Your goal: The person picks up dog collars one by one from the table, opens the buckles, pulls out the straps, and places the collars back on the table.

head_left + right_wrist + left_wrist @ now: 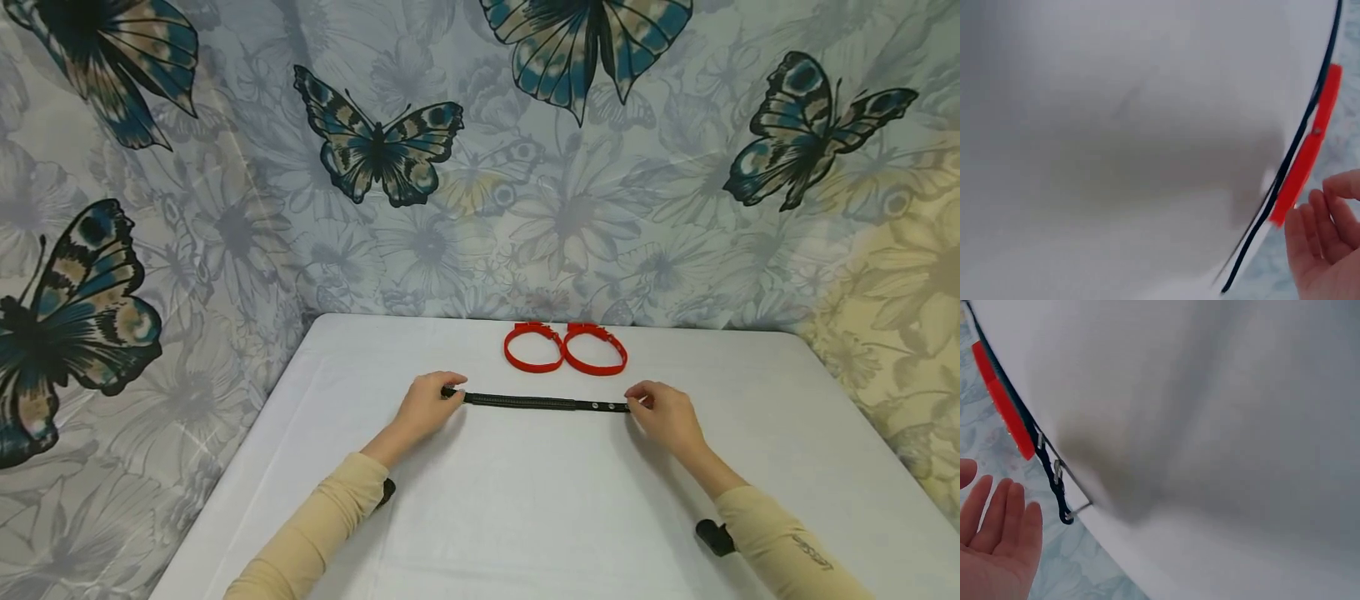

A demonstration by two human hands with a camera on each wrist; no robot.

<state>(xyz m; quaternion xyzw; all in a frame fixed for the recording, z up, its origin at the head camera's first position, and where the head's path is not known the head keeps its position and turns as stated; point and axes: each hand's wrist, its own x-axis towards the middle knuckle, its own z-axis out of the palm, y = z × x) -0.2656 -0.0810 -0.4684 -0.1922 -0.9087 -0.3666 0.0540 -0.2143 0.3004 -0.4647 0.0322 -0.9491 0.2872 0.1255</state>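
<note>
A black collar (525, 402) lies stretched out straight across the white table, with metal eyelets toward its right end and a buckle (1057, 472) at its left end. My left hand (429, 406) is at the buckle end. In the left wrist view its fingers (999, 515) are extended and the thumb stands apart, with the collar beyond the fingertips. At the collar's right end is my right hand (666, 417). Its fingers (1310, 234) are loosely bent in the right wrist view, thumb near the index fingertip, and the collar passes beside them.
Two red collars (534, 369), buckled into rings, stand side by side near the back edge of the white table (480, 517). Behind the table hangs a butterfly-printed cloth (570, 217). Dark wrist cameras (715, 537) show at both sleeves.
</note>
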